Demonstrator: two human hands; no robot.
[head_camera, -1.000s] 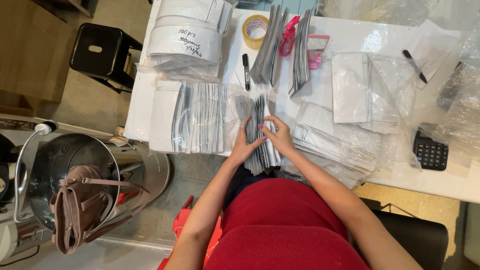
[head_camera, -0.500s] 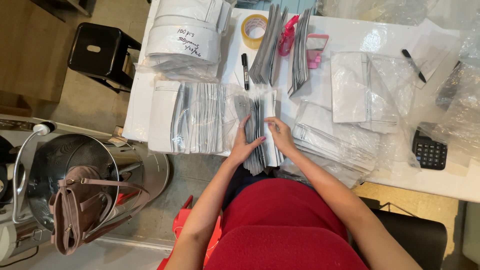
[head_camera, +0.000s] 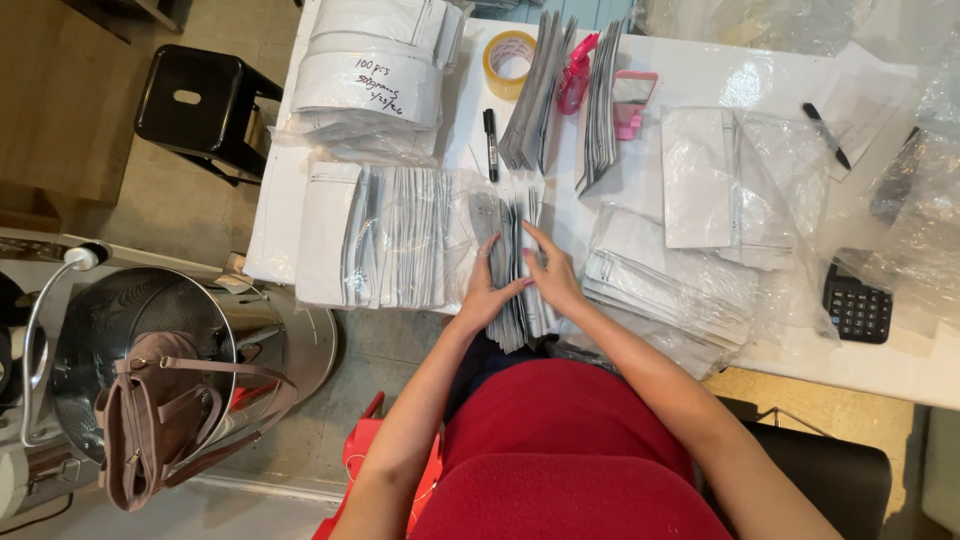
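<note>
Both my hands grip one upright stack of flat grey-and-white pouches (head_camera: 512, 222) at the near edge of the white table (head_camera: 700, 80). My left hand (head_camera: 488, 292) holds the stack's left side, fingers curled round it. My right hand (head_camera: 550, 275) presses on its right side, fingers spread over the pouch edges. A fanned row of the same pouches (head_camera: 390, 240) lies just left of my left hand. Another pile of pouches in clear plastic (head_camera: 665, 290) lies right of my right hand.
Bundled white pouches (head_camera: 375, 75), a tape roll (head_camera: 508, 60), a black marker (head_camera: 490, 145), a pink spray bottle (head_camera: 577, 75), a pen (head_camera: 826, 135) and a calculator (head_camera: 857, 305) sit on the table. A black stool (head_camera: 195, 105) and a metal pot holding a handbag (head_camera: 150, 400) stand left.
My hands have shifted along the stack of pouches, thumbing through it; my right hand's fingers now reach further up over the edges.
</note>
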